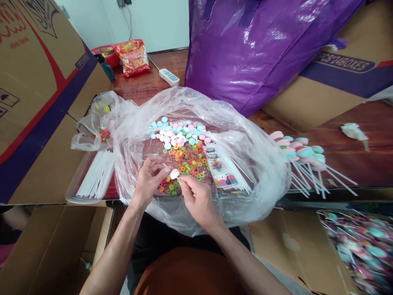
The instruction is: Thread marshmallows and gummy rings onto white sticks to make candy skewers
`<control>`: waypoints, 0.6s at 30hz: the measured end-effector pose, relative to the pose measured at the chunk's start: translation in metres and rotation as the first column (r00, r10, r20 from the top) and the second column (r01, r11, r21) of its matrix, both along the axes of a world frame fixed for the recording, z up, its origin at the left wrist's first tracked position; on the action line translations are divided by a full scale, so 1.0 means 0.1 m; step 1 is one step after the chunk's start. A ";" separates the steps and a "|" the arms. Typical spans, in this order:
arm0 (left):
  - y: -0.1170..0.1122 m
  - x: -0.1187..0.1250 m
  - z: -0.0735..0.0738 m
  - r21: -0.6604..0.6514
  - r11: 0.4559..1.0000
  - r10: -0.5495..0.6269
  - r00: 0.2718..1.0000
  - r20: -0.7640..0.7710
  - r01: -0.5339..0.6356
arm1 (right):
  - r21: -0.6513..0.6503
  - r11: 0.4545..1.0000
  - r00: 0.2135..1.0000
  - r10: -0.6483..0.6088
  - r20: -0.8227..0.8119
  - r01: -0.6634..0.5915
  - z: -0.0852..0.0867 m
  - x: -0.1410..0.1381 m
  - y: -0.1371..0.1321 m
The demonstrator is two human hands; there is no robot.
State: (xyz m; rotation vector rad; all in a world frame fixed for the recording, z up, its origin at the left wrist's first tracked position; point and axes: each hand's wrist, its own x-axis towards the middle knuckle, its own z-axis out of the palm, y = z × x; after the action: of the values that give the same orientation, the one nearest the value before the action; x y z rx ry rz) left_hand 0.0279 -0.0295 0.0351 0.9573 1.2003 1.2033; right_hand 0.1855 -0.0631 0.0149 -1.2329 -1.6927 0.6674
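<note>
Above a pile of loose sweets, a small pink and white candy disc is held between my two hands. My left hand comes in from the left, its thumb and fingertips pinched at the candy's edge. On the other side, my right hand is closed, thumb against forefinger, on what looks like a thin white stick touching the candy. Below and behind lie colourful candy rings, with pastel candy discs farther back. A printed card packet lies right of the rings, beside white sticks.
A crumpled clear plastic bag surrounds the sweets. White sticks fill a tray at left. Finished candy lollipops are piled at right; more fill a box below. Large cartons and a purple bag stand behind.
</note>
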 end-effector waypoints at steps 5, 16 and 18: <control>0.03 0.05 0.00 -0.022 0.991 -0.134 0.991 -0.006 0.133 | -0.036 0.998 0.996 -0.058 -0.068 0.055 -0.02 -0.02 0.04; 0.22 0.05 -0.27 0.165 0.916 -0.045 0.505 -0.862 0.364 | -0.079 0.982 0.983 -0.177 -0.054 0.172 -0.18 0.35 0.10; 0.23 0.06 -0.28 0.158 0.905 -0.040 0.449 -0.893 0.395 | -0.080 0.984 0.986 -0.163 -0.039 0.160 -0.23 0.32 0.07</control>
State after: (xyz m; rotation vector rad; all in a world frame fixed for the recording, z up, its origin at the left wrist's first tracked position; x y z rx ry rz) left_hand 0.0338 -0.0069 0.0072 2.1270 1.5826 0.6538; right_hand 0.2173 -0.0557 -0.0084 -1.3827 -1.5233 0.6611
